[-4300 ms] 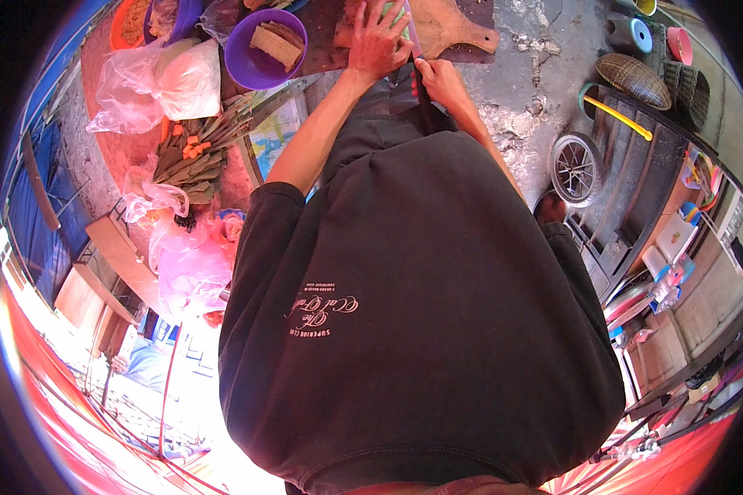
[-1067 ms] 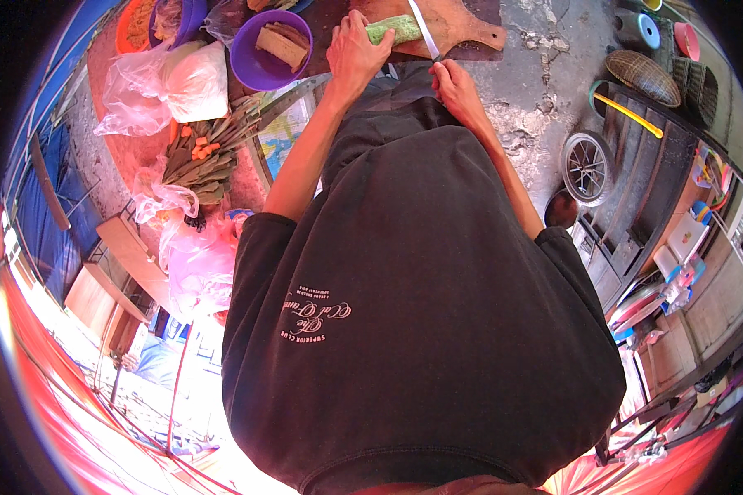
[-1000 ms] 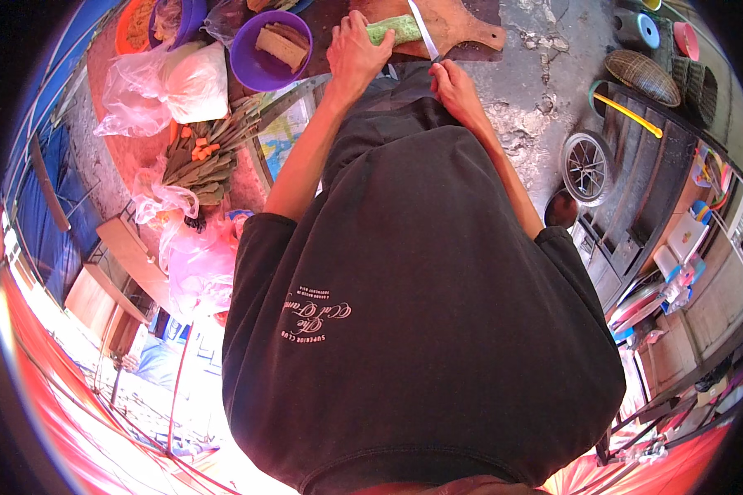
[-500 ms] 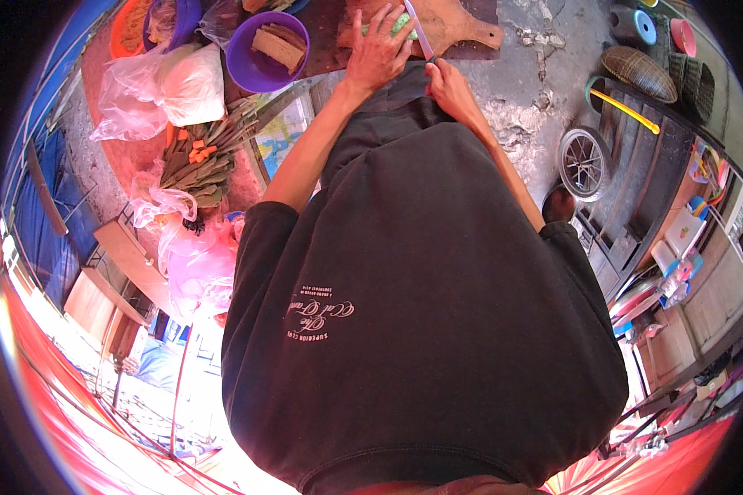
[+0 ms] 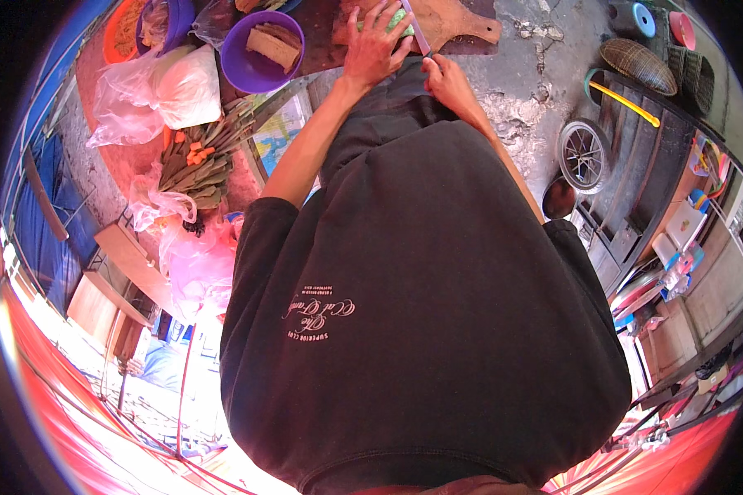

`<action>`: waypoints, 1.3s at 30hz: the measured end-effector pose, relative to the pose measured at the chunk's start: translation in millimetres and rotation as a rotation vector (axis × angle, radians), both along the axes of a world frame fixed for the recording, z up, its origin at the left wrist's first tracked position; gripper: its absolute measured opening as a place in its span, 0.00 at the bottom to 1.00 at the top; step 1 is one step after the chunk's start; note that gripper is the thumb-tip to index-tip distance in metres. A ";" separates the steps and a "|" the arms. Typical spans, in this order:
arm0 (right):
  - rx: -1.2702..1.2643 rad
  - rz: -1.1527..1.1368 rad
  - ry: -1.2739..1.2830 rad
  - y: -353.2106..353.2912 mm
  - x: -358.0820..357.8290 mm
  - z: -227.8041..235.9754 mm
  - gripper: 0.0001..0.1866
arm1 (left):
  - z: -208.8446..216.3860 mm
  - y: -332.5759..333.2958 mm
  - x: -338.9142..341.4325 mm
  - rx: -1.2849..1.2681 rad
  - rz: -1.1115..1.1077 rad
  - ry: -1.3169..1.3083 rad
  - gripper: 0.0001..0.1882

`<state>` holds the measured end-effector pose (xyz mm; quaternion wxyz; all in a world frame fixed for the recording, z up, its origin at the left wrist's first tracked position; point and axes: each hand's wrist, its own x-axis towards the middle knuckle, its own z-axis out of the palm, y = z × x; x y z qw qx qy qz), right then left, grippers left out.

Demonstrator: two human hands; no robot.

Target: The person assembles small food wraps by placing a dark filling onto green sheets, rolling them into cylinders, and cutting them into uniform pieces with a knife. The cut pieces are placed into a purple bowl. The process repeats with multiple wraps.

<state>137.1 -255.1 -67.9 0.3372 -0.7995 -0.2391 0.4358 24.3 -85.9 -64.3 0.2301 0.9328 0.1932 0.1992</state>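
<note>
At the top of the head view, my left hand (image 5: 373, 45) lies over a pale green vegetable (image 5: 398, 25), its fingers spread across it and holding it down. The vegetable rests on a wooden cutting board (image 5: 458, 26), partly hidden under my fingers; its exact kind is unclear. My right hand (image 5: 447, 81) is closed round the handle of a knife (image 5: 419, 33). Its blade points away from me, right beside the vegetable. Left of my left hand stands a purple bowl (image 5: 239, 62) with brown, block-like pieces in it.
An orange container (image 5: 120, 37) and another purple bowl (image 5: 178, 18) stand at the far left. Nearer are a white plastic bag (image 5: 191, 89), long dark green pods or leaves (image 5: 196, 175) with orange pieces, and a pink bag (image 5: 202, 268). At right are a spoked wheel (image 5: 584, 157) and a woven basket (image 5: 638, 64).
The view has shifted slightly, so the bowls and board sit a little higher and further left. My left hand stays on the vegetable and my right hand still grips the knife.
</note>
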 end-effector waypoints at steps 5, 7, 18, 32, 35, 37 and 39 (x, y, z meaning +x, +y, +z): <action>0.058 0.033 0.019 -0.2 3.9 -8.0 0.21 | 3.2 2.1 1.8 -0.025 0.002 -0.007 0.25; 0.018 0.025 -0.054 -0.2 0.9 -7.3 0.20 | 2.9 2.5 2.2 -0.028 -0.001 -0.016 0.24; 0.097 0.009 0.132 -6.6 5.9 0.0 0.20 | -19.6 1.2 -3.5 0.127 0.058 -0.083 0.27; 0.145 -0.134 0.207 -21.3 14.2 5.9 0.18 | -17.9 2.1 -6.1 0.088 0.032 -0.050 0.22; 0.122 -0.040 0.080 -23.9 13.6 6.5 0.18 | -18.5 1.9 -5.9 0.101 0.035 -0.041 0.22; 0.127 -0.018 0.049 -21.7 10.8 6.1 0.19 | -19.4 1.7 -5.6 0.098 0.041 -0.044 0.22; 0.111 -0.009 0.041 -19.2 8.1 5.7 0.19 | -20.2 1.6 -5.3 0.095 0.043 -0.050 0.22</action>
